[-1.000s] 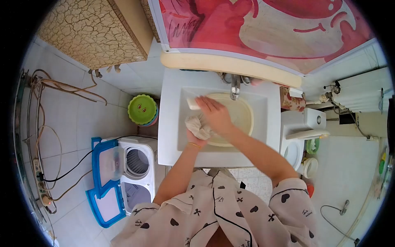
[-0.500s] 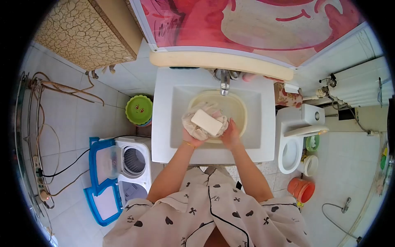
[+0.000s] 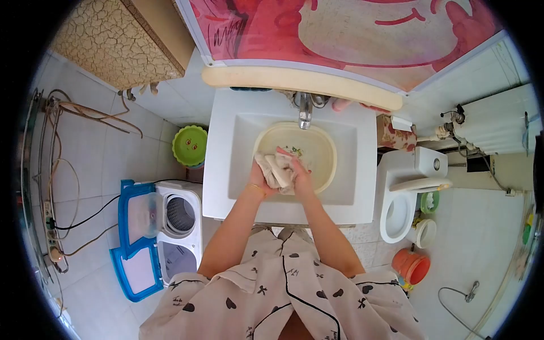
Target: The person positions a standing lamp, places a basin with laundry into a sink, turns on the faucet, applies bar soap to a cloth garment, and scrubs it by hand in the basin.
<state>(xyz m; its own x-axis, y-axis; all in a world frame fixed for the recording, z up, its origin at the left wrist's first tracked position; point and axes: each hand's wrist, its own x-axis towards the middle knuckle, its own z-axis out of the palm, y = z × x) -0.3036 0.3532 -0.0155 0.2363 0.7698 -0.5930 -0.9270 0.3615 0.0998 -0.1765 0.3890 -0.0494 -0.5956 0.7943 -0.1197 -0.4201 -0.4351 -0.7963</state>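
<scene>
A wet whitish cloth (image 3: 267, 168) is bunched between my two hands above the near left part of a cream basin (image 3: 328, 156). The white soap bar (image 3: 279, 171) shows in its folds, partly covered. My left hand (image 3: 258, 180) is wrapped round the cloth from the left and below. On the right side, my right hand (image 3: 300, 174) presses the cloth and soap, its fingers curled over them. The basin stands in the white sink (image 3: 231, 164) and holds water, with a small colourful pattern visible at its bottom. A metal faucet (image 3: 305, 116) hangs over the basin's far rim.
Left of the sink are a green bowl (image 3: 189, 145) and a washing machine (image 3: 181, 226) with blue-edged lids open. To the right stand a toilet (image 3: 395, 218), a white bucket (image 3: 424, 233) and a red bucket (image 3: 412, 266). A cabinet (image 3: 119, 48) juts out at upper left.
The soap bar came from the left of the sink onto the cloth, first lying flat on top. Now the cloth is gathered and folded around it, and my hands have closed in together.
</scene>
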